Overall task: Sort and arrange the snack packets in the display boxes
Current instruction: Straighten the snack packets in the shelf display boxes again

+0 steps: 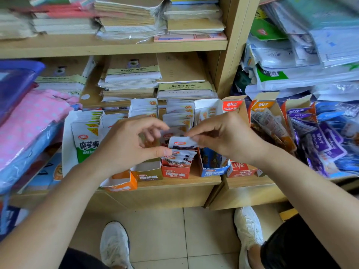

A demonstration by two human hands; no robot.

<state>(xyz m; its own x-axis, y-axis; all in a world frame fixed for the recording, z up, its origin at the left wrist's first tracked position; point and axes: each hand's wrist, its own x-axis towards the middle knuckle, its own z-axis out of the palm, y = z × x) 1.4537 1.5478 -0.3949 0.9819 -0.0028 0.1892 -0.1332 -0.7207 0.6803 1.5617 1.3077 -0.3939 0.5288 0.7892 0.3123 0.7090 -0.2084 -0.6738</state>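
Pinches one red-labelled snack packet by its top edge with the right hand, just above the red display box, probably to slot it in upright. Steadies the row of packets inside that box with the left hand thumb; cannot tell whether its curled fingers hold anything.

Bright, even, soft light; shadows faint. Blur heavy at upper corners, plastic bags smeared. Shelf upright leans, wide-angle distortion. Centre sharp.

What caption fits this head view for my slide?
Right hand pinches a snack packet above the red box, left hand beside it, on a wooden shelf.
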